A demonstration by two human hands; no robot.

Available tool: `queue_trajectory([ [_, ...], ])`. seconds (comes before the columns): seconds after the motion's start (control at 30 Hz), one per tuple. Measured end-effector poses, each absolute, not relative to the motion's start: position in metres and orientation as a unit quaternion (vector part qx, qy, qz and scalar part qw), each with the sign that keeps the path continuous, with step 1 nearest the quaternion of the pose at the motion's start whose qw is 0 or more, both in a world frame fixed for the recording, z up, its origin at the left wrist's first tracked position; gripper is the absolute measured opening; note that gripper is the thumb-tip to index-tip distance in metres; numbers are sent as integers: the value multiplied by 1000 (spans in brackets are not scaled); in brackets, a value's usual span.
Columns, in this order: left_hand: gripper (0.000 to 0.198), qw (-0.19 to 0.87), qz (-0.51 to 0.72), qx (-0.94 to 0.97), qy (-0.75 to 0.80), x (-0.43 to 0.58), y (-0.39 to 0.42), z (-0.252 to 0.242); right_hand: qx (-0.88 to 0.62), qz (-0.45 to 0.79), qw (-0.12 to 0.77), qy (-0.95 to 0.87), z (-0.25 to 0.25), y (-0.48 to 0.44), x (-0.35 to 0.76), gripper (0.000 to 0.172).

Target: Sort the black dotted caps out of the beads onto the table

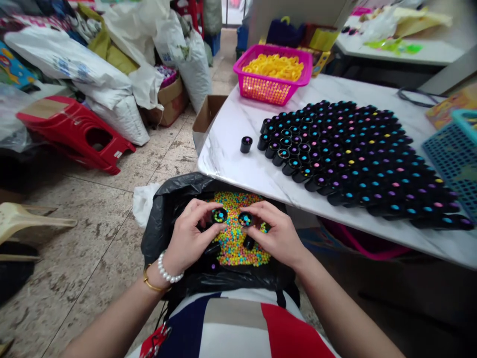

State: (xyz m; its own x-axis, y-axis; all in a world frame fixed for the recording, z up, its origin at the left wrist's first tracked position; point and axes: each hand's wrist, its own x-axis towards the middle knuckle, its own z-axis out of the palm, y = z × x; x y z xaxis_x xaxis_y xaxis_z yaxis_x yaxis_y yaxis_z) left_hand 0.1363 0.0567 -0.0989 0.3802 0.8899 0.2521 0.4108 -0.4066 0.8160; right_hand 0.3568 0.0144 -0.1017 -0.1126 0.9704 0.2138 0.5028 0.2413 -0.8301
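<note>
Black cup (pixel 219 216) grasped in the left grip (pixel 191 229), matching cup (pixel 245 219) in the right grip (pixel 278 231), both over multicoloured beads (pixel 238 241) in a black plastic bag (pixel 160 214); holding both rims level should keep their beads from spilling.

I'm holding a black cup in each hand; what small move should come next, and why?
Probably lift the left cup and right cup toward the table: both show colored beads inside, the left hand and right hand each have one in their grip, and many similar black cups stand grouped on that surface.
</note>
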Motion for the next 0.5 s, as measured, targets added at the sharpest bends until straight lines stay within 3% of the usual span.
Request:
queue_trajectory([
  [0.13, 32, 358, 392, 742, 409, 157, 94, -91, -607, 174, 458, -626, -83, 34, 358, 28],
  [0.3, 29, 327, 400, 762, 390, 200, 150, -87, -680, 26, 430, -593, -92, 71, 361, 32],
  [0.4, 36, 314, 390, 772, 391, 218, 165, -86, -691, 36, 455, -560, -101, 74, 361, 41],
  [0.5, 40, 354, 391, 754, 392, 224, 166, -87, -686, 63, 471, -551, -103, 62, 359, 24],
])
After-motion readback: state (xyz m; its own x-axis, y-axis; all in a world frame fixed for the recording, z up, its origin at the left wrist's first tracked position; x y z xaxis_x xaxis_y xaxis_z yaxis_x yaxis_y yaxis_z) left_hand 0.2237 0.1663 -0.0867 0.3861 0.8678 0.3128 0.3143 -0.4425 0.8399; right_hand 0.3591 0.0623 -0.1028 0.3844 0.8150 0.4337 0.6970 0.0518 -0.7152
